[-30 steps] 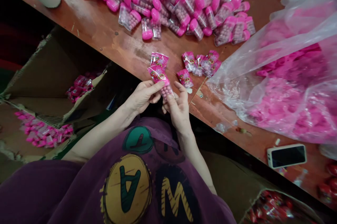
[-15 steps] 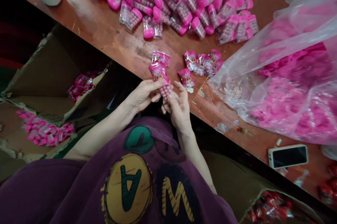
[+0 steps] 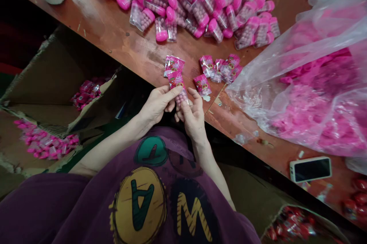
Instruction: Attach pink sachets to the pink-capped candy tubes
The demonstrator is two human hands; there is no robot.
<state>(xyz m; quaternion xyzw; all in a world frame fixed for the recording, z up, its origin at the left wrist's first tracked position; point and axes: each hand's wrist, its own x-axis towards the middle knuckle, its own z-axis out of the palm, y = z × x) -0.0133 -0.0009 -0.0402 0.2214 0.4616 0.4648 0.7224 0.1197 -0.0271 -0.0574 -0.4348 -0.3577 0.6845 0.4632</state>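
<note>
My left hand (image 3: pixel 157 103) and my right hand (image 3: pixel 193 114) are both closed on one small clear candy tube (image 3: pixel 179 91) of pink balls, held at the table's near edge. A pink printed label sleeve covers the tube's upper part. My left thumb and fingers pinch the tube from the left; my right fingers grip its lower end. Just beyond lies a loose pink label (image 3: pixel 173 63), and several more labels (image 3: pixel 220 69) lie to the right on the wooden table (image 3: pixel 114 33).
A heap of pink-capped tubes (image 3: pixel 200 3) fills the far table. A clear plastic bag of pink caps (image 3: pixel 315 83) lies at right, a phone (image 3: pixel 311 169) near the front edge. Cardboard boxes (image 3: pixel 51 83) with finished tubes stand at lower left; another box (image 3: pixel 289 225) at lower right.
The label sleeve has slid further down over the tube. Both hands stay in place, holding it.
</note>
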